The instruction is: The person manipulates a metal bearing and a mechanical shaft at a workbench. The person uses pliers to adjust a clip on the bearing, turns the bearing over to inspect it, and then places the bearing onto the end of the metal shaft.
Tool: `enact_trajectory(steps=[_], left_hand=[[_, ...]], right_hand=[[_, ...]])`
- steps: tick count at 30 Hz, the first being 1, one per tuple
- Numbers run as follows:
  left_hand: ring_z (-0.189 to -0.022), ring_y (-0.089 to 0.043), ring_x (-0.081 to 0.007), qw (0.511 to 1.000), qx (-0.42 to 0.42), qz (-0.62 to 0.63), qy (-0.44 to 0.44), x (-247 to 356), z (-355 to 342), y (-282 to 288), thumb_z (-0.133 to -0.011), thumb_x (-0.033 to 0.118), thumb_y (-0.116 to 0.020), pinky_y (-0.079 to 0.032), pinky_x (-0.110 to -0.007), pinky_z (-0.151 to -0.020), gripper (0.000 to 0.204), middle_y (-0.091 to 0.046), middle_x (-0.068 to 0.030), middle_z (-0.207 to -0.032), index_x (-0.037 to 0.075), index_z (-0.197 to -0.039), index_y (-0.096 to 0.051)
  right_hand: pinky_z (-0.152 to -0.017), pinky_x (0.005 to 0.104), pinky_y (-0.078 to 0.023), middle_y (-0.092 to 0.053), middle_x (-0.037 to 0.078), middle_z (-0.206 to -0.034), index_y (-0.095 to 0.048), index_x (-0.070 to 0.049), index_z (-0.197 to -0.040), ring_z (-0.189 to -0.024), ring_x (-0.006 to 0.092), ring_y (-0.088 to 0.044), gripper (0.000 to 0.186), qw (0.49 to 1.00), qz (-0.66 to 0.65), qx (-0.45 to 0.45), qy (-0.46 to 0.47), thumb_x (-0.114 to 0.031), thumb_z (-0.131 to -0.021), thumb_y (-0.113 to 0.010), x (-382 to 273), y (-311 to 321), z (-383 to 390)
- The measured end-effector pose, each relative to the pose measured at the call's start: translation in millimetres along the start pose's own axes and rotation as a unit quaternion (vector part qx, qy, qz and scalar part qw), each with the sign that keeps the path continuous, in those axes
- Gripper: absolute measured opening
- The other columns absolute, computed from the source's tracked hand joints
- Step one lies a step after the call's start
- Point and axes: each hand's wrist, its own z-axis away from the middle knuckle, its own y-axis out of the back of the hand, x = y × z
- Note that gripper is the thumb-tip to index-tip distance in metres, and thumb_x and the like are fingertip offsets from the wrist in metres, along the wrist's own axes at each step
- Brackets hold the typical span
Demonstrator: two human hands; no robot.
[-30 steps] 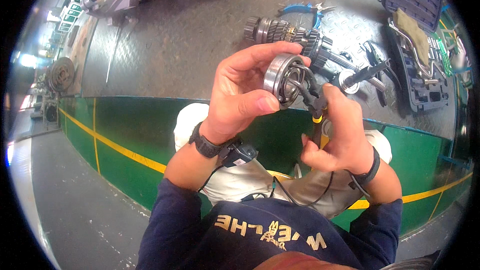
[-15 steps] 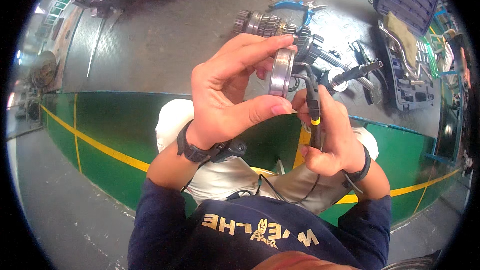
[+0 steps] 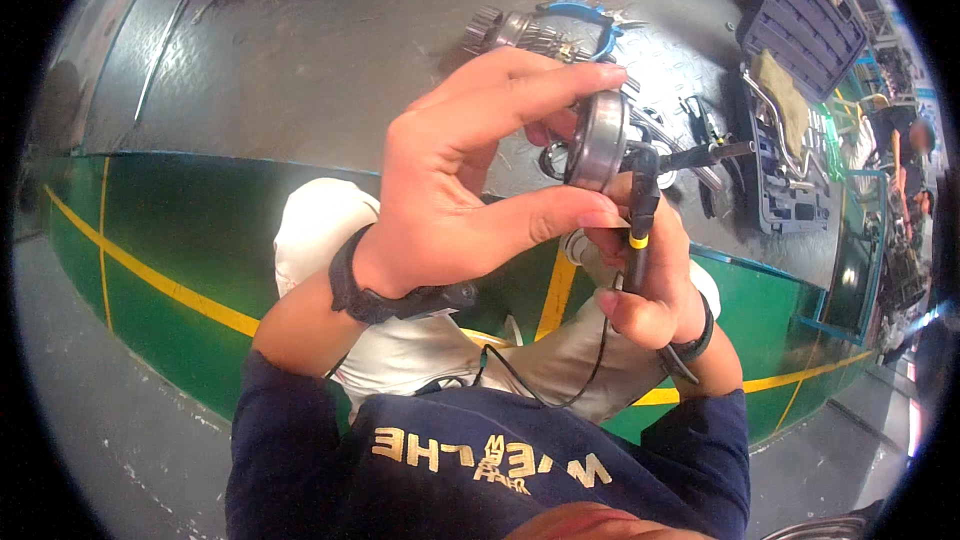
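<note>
Bearing (image 3: 598, 140), steel ring, is held edge-on above the desk (image 3: 300, 50), over its near edge. Left hand (image 3: 470, 180) has it in a pinch grip: fingers over the top rim, thumb pressed on the lower rim. Right hand (image 3: 650, 280) sits just below and right of it, grip wrapped tight round a black tool handle with a yellow band (image 3: 638, 230); the tool's upper end is at the bearing's right face, can't tell whether it touches.

Behind the bearing on the desk: gear shaft (image 3: 520, 35) with a blue-handled tool (image 3: 585, 15) beside it, and black-handled pliers (image 3: 715, 155) just right of it. Open blue tool case (image 3: 800, 15) in the far right corner. Green desk front with a yellow stripe (image 3: 150, 275) runs below.
</note>
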Motion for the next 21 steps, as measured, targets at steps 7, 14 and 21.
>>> enact_trajectory(steps=[7, 14, 21], left_hand=[[-0.113, -0.067, -0.0220, 0.992, 0.017, 0.048, 0.114, 6.3, -1.7, -3.1, -0.085, 0.046, -0.085, -0.051, -0.034, -0.101, 0.079, -0.067, -0.0195, -0.128, -0.011, -0.135, -0.063], [-0.113, -0.070, -0.0244, 0.974, 0.023, 0.150, 0.166, 5.7, -0.7, -14.3, -0.096, 0.061, -0.066, -0.054, -0.035, -0.101, 0.088, -0.070, -0.0241, -0.124, -0.014, -0.140, -0.055], [-0.108, -0.070, -0.0232, 0.980, 0.001, 0.107, 0.171, 2.0, -1.2, -12.6, -0.105, 0.063, -0.047, -0.056, -0.034, -0.095, 0.084, -0.071, -0.0228, -0.120, -0.015, -0.137, -0.056]], right_hand=[[-0.068, 0.0390, -0.050, -0.057, 0.017, -0.087, -0.054, 0.004, -0.121, -0.072, 0.0343, -0.059, 0.068, 0.992, 0.084, 0.022, 0.088, -0.025, -0.063, -0.073, 11.9, 0.9, -9.2], [-0.064, 0.0353, -0.047, -0.057, 0.014, -0.083, -0.055, 0.008, -0.117, -0.065, 0.0305, -0.053, 0.066, 0.963, 0.232, 0.087, 0.110, -0.020, -0.059, -0.067, 5.4, -0.9, -6.0], [-0.058, 0.0387, -0.048, -0.055, 0.016, -0.080, -0.055, 0.010, -0.116, -0.063, 0.0359, -0.055, 0.066, 0.941, 0.290, 0.109, 0.138, -0.015, -0.056, -0.068, 0.5, -2.9, -5.2]])
